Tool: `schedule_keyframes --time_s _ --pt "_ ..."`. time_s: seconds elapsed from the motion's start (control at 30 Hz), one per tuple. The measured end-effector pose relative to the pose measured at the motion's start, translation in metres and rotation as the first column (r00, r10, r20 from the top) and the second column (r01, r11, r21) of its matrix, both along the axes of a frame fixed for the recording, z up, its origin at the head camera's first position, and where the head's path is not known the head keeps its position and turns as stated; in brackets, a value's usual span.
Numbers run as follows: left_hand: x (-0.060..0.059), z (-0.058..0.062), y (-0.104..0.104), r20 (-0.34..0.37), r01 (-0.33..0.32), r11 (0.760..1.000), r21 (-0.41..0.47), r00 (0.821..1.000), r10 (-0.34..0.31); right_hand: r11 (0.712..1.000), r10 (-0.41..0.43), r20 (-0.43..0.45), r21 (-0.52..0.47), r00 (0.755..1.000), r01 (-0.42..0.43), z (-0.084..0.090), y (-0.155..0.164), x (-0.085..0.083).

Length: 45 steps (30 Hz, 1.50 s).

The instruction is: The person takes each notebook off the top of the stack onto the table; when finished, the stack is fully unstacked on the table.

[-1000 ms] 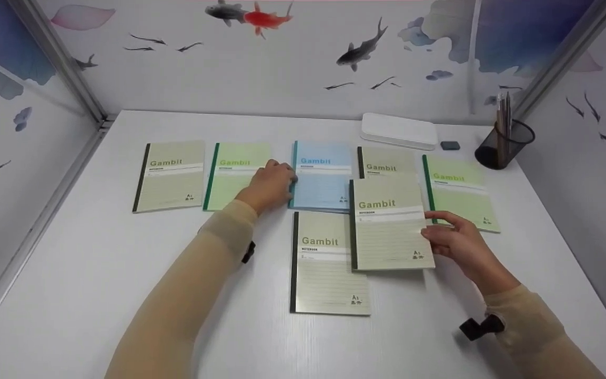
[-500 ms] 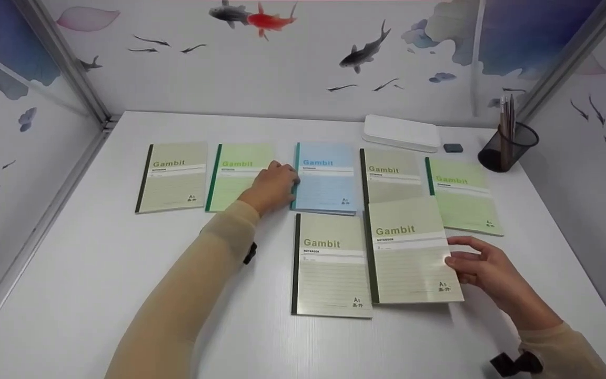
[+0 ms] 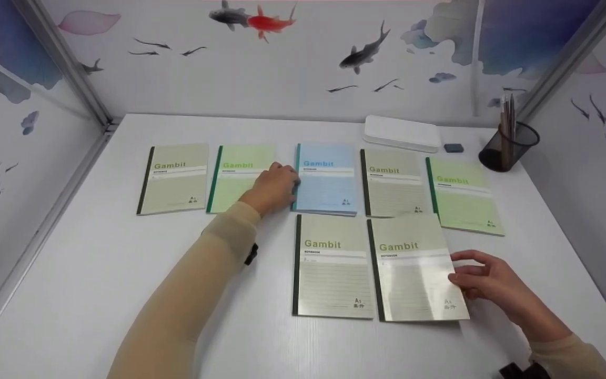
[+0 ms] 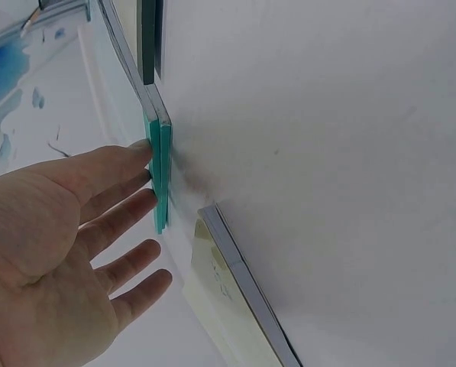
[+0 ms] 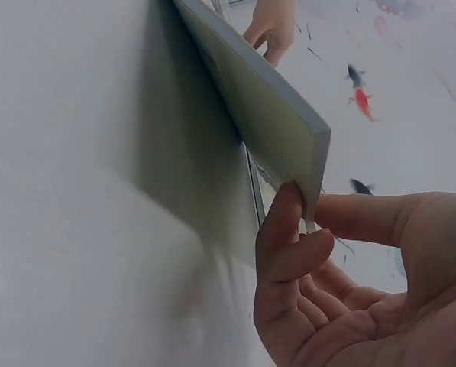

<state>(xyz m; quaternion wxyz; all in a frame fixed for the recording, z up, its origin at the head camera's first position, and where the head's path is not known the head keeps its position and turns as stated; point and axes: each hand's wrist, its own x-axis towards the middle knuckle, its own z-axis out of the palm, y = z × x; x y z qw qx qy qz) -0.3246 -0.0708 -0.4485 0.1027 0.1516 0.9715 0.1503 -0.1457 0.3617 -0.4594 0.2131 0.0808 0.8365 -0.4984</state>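
Note:
Five Gambit notebooks lie in a back row on the white table (image 3: 98,273): olive (image 3: 172,180), green (image 3: 232,184), blue (image 3: 327,181), olive (image 3: 393,184), green (image 3: 465,197). In front lies another olive notebook (image 3: 332,268). My left hand (image 3: 274,187) (image 4: 98,229) rests with straight fingers against the teal spine (image 4: 160,176) of the blue one. My right hand (image 3: 484,281) (image 5: 304,222) pinches the right edge of an olive notebook (image 3: 418,268) (image 5: 266,115) between thumb and fingers. That edge is lifted off the table, and the notebook sits beside the front olive one.
A white flat box (image 3: 402,132), a small grey eraser (image 3: 453,148) and a black mesh pen holder (image 3: 508,145) stand at the back right. Painted panel walls close in the table on the left, back and right.
My right hand has drawn the olive notebook toward me, off the back-row olive one and down beside the front olive notebook. My left hand has stayed at the blue notebook.

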Motion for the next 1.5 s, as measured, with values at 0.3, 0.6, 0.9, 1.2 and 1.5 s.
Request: schedule_keyframes --time_s 0.3,0.6,0.9,1.2,1.5 --pt "-0.001 0.002 0.000 -0.007 0.019 0.999 -0.036 1.000 -0.019 0.937 0.151 -0.089 0.331 0.985 -0.114 0.002 -0.010 -0.002" --pt "0.000 0.004 0.002 0.004 0.009 1.000 -0.027 1.000 -0.008 0.860 0.233 -0.055 0.477 0.971 -0.180 0.009 -0.017 -0.010" --pt "0.001 0.003 0.002 0.014 0.002 1.000 -0.019 1.000 -0.002 0.790 0.300 -0.056 0.574 0.952 -0.216 0.014 -0.026 -0.019" --pt "0.000 0.003 0.004 0.011 0.012 0.999 -0.037 1.000 -0.011 0.868 0.322 -0.273 0.469 0.906 -0.167 0.006 -0.067 -0.050" --pt "-0.001 0.003 0.007 0.035 -0.031 0.999 -0.007 0.999 0.032 0.911 0.327 -0.349 0.364 0.878 -0.195 0.002 -0.109 -0.108"
